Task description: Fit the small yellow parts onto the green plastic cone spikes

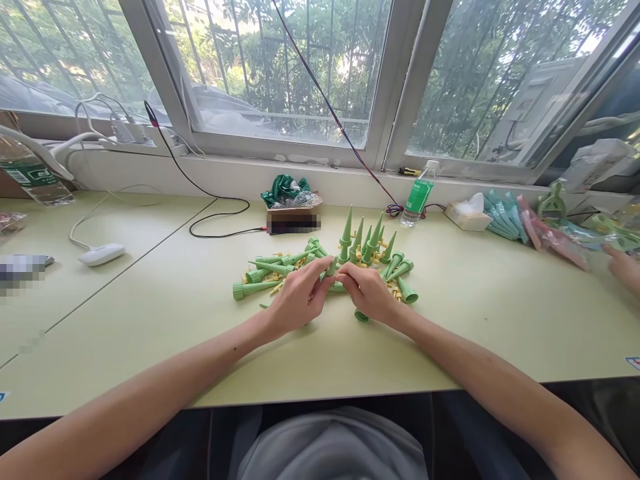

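Near the middle of the pale green table, my left hand [301,292] has its fingers closed round a green cone [331,267] whose tip points up. My right hand [369,291] touches the lower end of that cone with pinched fingers; whatever small part it grips is hidden. Behind my hands several green spikes [373,243] stand upright with small yellow pieces at their sides. More green cones [255,288] and yellow pieces lie in a loose pile to the left, and others [407,291] lie to the right. A green ring-shaped end [361,316] shows below my right hand.
Behind the pile is a small box [295,212] with green plastic. A water bottle [419,197], tissue box [468,215] and bagged items [505,217] line the back right. A white mouse [102,254] lies left. Another person's hand [625,270] reaches in at the right edge.
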Motion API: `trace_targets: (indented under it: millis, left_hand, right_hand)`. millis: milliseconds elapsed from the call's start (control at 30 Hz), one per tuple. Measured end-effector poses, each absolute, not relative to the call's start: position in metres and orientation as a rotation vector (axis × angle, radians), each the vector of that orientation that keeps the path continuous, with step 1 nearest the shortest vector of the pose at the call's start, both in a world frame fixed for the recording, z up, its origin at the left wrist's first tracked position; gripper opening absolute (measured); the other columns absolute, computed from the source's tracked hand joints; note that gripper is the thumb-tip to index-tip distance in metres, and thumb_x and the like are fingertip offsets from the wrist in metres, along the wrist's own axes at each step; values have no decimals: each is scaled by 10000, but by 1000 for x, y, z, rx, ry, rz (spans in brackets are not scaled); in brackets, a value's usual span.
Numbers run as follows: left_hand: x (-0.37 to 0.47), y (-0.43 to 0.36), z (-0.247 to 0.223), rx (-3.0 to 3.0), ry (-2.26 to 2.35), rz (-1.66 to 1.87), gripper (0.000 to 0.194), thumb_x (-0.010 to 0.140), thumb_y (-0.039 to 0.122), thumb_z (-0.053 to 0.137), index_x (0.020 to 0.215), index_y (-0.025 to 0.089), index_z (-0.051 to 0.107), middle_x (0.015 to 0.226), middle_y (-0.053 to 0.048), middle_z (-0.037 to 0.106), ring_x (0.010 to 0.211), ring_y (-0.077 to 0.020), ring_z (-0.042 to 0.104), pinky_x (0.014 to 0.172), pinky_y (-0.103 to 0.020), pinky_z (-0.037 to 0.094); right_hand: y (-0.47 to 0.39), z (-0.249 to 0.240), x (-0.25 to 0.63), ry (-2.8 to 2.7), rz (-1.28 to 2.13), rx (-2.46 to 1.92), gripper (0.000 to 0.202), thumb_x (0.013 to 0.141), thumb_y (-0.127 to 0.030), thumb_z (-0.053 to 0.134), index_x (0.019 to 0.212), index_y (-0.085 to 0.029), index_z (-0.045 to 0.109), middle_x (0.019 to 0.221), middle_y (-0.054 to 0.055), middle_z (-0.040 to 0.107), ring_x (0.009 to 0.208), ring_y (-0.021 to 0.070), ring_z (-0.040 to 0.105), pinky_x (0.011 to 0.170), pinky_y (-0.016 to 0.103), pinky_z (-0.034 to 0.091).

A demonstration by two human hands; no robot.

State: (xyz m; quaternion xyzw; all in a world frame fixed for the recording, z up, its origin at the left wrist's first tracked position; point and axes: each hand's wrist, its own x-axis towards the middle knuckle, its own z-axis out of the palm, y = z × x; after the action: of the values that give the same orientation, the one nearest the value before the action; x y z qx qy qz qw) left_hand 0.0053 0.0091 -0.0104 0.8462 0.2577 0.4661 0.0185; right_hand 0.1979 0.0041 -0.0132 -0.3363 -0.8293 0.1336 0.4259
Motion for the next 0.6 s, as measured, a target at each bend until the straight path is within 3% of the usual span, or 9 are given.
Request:
trace_targets:
  millis: [167,300,600]
  left_hand:
    - [6,8,-9,2677,707,1476,295,925,129,514,1213,193,492,843,-30,616,583,-93,453,574,-211,434]
    - [7,6,-8,2670,702,1508,291,926,134,516,1211,191,500,784,-11,584,577,-93,447,562,-206,431]
    - [8,6,-9,2651,681,1485,323,917,116,526,1228,199,498,873,-36,643,586,-94,477,583,-218,448]
  right_hand:
    - [4,-15,199,-2102,310,-839,329,1046,-386,302,772,-220,381,612,-33,443,505,106,354,531,229,303]
    - [4,-16,198,-2121,310,-883,364,1053,-419,256,744,-230,291,604,-44,386,498,104,322,521,242,275]
    - [4,-18,198,-2118,362,-910,359,1052,-398,262,736,-229,269,596,-55,335,506,106,281,526,256,248]
